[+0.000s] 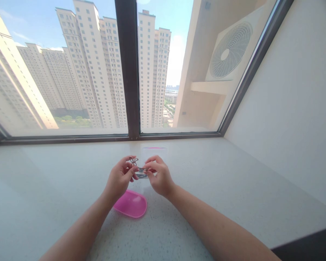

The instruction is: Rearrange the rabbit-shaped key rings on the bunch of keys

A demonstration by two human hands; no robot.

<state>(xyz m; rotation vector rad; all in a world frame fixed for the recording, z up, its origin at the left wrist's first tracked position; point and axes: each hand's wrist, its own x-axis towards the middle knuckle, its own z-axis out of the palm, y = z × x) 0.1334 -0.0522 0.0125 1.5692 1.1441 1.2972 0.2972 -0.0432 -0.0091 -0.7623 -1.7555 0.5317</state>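
Over pale sill (57, 195) | hands (121, 176) (160, 177) grasping thin metal wirework (142, 169) | long axis left-right, curled loops (134, 161) upward at left

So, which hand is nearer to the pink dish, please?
Left. The left hand is just past the pink dish, by its far edge; the right hand is farther off, beyond it and to the right.
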